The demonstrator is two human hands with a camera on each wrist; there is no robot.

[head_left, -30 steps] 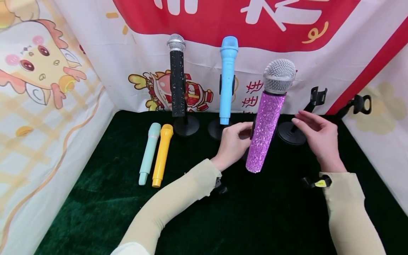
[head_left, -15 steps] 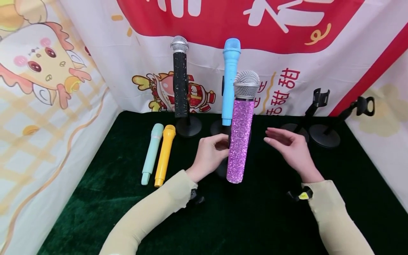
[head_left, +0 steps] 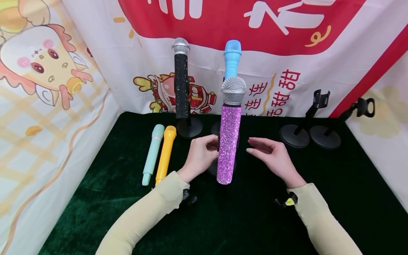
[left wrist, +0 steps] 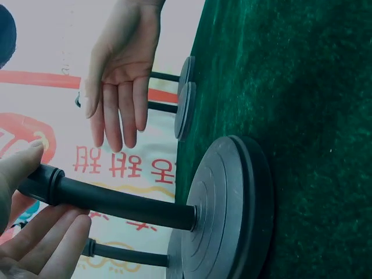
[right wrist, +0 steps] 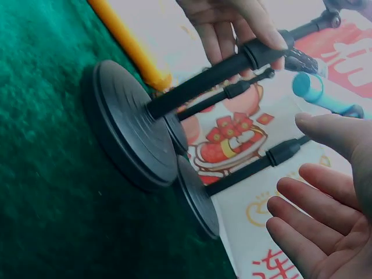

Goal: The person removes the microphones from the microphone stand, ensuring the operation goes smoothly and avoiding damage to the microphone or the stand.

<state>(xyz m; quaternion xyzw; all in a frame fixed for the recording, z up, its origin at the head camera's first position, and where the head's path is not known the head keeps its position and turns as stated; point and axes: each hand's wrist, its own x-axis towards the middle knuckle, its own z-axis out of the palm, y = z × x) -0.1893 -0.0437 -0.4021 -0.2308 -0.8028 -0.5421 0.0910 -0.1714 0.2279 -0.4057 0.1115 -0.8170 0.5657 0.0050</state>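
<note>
My left hand (head_left: 199,156) grips the upper pole of a black microphone stand (left wrist: 122,200), thumb on one side and fingers on the other in the left wrist view. A purple glittery microphone (head_left: 228,141) with a silver mesh head leans on top of that stand, its lower end toward me. Whether the round base touches the cloth, I cannot tell. To the right of the microphone, my right hand (head_left: 272,157) is apart from it, fingers extended and holding nothing. Behind it stands a light blue microphone (head_left: 232,60), partly hidden by the purple one.
A black speckled microphone (head_left: 181,81) is on a stand at the back left. Mint (head_left: 153,152) and yellow (head_left: 166,152) microphones lie on the dark green cloth (head_left: 248,226). Two bare stands (head_left: 294,136) are at the back right, before a printed backdrop.
The left hand has carried the purple microphone and its stand leftward and nearer to me. The right hand has come away from the bare stands and moved left too.
</note>
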